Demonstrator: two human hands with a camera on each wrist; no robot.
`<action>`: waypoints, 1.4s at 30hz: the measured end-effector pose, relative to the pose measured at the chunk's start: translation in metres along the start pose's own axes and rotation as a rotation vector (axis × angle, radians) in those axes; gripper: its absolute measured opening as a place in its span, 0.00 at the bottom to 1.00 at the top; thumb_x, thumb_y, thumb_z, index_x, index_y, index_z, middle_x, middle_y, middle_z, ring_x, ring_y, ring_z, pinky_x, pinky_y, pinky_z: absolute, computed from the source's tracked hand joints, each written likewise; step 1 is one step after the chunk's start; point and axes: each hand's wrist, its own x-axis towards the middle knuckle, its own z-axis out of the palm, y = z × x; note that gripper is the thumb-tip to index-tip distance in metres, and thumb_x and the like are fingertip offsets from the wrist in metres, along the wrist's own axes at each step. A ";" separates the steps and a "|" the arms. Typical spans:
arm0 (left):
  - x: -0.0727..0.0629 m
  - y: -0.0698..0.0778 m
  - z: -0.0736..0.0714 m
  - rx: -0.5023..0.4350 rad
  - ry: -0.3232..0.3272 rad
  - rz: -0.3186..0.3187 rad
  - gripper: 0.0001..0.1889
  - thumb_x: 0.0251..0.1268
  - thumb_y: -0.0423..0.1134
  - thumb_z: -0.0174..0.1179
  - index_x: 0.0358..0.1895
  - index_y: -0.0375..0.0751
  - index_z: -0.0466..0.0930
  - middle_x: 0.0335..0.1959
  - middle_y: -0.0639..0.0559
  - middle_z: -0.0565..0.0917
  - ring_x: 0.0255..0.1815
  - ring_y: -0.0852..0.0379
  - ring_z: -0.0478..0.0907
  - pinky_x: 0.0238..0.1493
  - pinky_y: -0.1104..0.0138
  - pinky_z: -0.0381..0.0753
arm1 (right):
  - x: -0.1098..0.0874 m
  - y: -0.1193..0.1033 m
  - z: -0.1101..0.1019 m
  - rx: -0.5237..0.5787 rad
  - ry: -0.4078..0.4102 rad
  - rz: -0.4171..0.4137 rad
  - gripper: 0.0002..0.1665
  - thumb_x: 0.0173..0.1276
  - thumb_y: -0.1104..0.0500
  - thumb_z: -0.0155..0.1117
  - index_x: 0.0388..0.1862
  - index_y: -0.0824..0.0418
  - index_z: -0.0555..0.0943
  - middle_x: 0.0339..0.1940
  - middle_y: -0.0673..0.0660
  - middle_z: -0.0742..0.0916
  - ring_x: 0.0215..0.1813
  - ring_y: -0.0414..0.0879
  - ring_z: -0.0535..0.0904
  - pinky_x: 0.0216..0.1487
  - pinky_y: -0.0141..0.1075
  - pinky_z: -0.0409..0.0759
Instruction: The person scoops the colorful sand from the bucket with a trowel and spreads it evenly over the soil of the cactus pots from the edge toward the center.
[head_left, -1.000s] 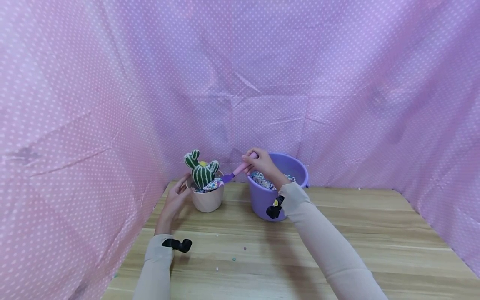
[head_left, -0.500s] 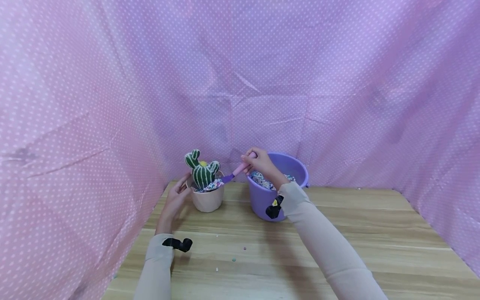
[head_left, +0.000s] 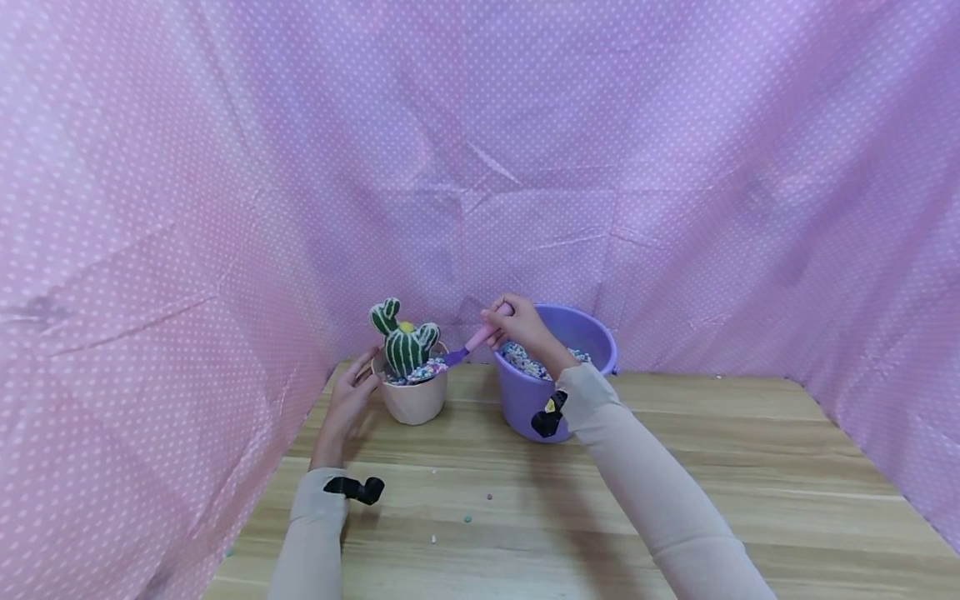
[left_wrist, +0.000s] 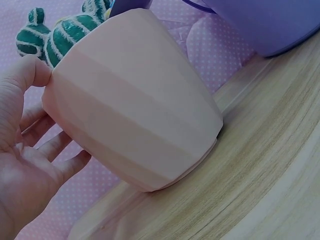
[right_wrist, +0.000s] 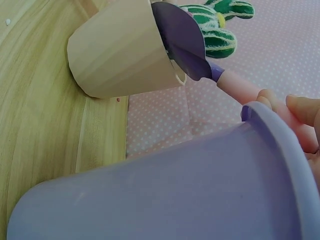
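A green-and-white cactus ornament (head_left: 407, 353) with a yellow flower stands in a beige flower pot (head_left: 415, 404). My left hand (head_left: 351, 400) holds the pot at its left side. In the left wrist view the thumb (left_wrist: 36, 71) lies at the rim while the fingers reach behind the wall. My right hand (head_left: 525, 325) grips the pink handle of a small toy shovel (head_left: 481, 337). Its purple blade (right_wrist: 186, 42) leans over the pot's rim beside the cactus, bearing small pastel pellets (head_left: 429, 368).
A purple bucket (head_left: 517, 404) with more pellets (head_left: 525, 362) stands on the wooden table (head_left: 675, 467) under my right forearm. Several stray pellets lie on the tabletop, including a green one (head_left: 467, 519). Pink dotted cloth (head_left: 480, 150) hangs behind and at both sides.
The shovel blade has tipped slightly down into the pot and the pellets on it have shifted lower. Both hands stay almost in place.
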 end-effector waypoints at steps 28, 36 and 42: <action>-0.007 -0.004 0.003 0.020 0.043 -0.031 0.32 0.76 0.34 0.56 0.80 0.42 0.58 0.80 0.43 0.62 0.81 0.49 0.60 0.61 0.87 0.72 | -0.004 0.000 0.000 -0.019 0.002 0.000 0.07 0.75 0.62 0.61 0.39 0.65 0.74 0.21 0.56 0.86 0.21 0.45 0.84 0.32 0.43 0.89; -0.004 -0.003 0.002 0.038 0.049 -0.012 0.32 0.76 0.31 0.53 0.80 0.41 0.58 0.81 0.45 0.61 0.81 0.49 0.60 0.63 0.86 0.71 | -0.003 -0.001 0.001 -0.005 0.008 0.003 0.07 0.75 0.63 0.62 0.40 0.66 0.74 0.20 0.56 0.86 0.21 0.46 0.84 0.30 0.38 0.88; -0.002 -0.003 0.001 0.010 0.040 -0.004 0.31 0.77 0.29 0.50 0.80 0.39 0.56 0.82 0.46 0.60 0.81 0.47 0.59 0.60 0.87 0.73 | -0.002 -0.002 0.002 -0.033 0.010 -0.002 0.08 0.75 0.62 0.62 0.41 0.66 0.74 0.21 0.56 0.85 0.21 0.46 0.84 0.30 0.39 0.88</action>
